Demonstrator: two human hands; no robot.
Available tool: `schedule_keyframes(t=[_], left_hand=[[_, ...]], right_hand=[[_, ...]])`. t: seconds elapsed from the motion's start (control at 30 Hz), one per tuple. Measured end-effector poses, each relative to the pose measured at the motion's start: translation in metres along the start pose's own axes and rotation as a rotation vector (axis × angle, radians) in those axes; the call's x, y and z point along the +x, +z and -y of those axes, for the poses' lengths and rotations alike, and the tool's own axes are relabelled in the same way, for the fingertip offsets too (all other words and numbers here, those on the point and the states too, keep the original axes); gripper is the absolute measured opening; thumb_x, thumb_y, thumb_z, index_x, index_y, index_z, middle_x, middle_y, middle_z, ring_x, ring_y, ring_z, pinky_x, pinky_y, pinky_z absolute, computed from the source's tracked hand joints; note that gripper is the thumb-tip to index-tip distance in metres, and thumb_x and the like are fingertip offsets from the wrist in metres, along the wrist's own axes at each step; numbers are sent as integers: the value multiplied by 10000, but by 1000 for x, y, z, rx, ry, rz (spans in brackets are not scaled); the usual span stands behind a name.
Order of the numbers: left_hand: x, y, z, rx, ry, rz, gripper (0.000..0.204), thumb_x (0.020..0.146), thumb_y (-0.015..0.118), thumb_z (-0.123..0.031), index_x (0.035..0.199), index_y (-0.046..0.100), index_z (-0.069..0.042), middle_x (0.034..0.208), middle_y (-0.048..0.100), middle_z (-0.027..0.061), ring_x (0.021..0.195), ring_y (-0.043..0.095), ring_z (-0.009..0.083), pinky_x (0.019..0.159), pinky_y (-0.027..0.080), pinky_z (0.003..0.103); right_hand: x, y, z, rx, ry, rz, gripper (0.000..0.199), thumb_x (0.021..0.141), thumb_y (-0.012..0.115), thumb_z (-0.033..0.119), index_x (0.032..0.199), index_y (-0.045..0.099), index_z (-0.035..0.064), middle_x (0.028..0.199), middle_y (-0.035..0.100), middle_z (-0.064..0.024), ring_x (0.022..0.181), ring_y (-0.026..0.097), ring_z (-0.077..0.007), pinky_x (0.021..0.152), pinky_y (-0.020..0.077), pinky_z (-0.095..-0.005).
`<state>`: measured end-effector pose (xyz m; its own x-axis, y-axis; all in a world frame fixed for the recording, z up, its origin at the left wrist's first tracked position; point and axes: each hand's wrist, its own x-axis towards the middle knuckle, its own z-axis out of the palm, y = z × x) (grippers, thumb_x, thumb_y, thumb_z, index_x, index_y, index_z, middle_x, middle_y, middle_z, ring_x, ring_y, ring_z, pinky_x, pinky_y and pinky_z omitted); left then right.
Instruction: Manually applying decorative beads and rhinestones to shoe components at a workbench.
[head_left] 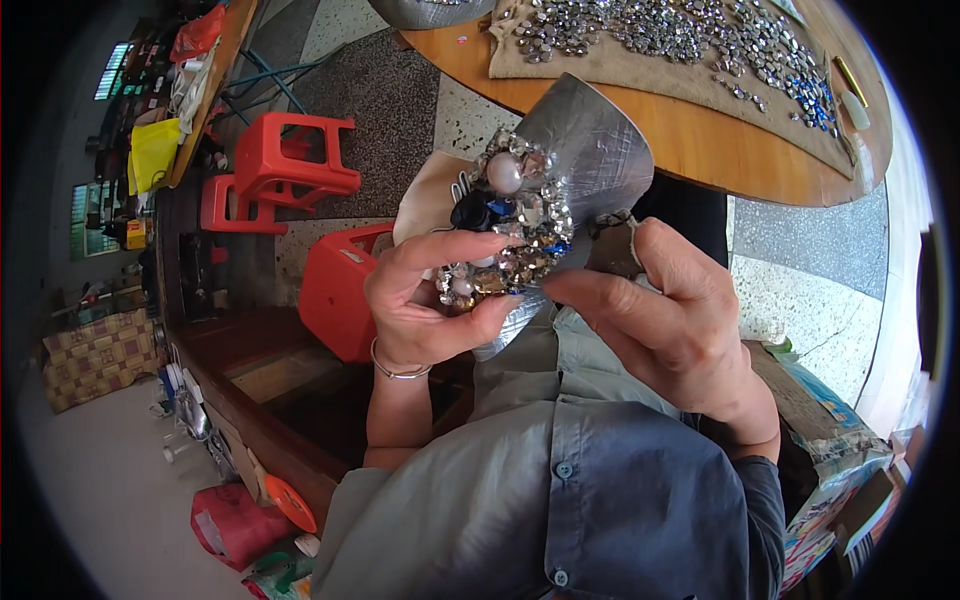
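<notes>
My left hand [430, 300] holds a piece of grey fabric [590, 150] covered on one part with a cluster of sewn rhinestones, beads and a large pearl [505, 220]. Its index finger lies across the cluster and the thumb presses from below. My right hand [660, 320] pinches the fabric's edge beside the cluster, thumb and forefinger closed; whether it also holds a needle or thread I cannot tell. A thin bangle sits on the left wrist.
A round wooden table [700, 150] stands ahead, bearing a beige cloth [660, 75] strewn with several loose rhinestones and some blue ones. Red plastic stools [290, 160] stand at left on terrazzo floor. Printed cartons [830, 470] sit at lower right, bags at lower left.
</notes>
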<state>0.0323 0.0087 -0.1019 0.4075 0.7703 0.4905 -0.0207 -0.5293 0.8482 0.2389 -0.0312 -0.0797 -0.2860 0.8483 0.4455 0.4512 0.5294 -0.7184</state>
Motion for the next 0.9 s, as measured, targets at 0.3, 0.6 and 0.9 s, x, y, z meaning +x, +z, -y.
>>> schedule_keyframes(t=[0.3,0.6,0.9], left_hand=[[6,0,3,50,66,-13,454,564,697,36,1001,618,-60,1102,560,146,1079,495,319,907,384,417],[9,1,-4,151,54,4,445,569,693,52,993,636,-72,1056,600,127,1072,510,310,929,378,398],[18,-5,-14,279,-2,198,445,552,670,121,981,612,16,1007,617,211,1005,587,258,853,461,331]], right_hand=[[-1,4,-3,-36,-50,-30,371,562,693,-29,916,660,76,684,392,-47,585,451,-198,480,360,-321],[-4,3,-8,-159,-150,5,305,578,602,35,882,624,19,759,434,-47,627,472,-169,501,411,-260],[-8,7,-11,-253,-202,-14,317,568,592,51,881,614,13,772,444,-47,626,464,-162,511,406,-258]])
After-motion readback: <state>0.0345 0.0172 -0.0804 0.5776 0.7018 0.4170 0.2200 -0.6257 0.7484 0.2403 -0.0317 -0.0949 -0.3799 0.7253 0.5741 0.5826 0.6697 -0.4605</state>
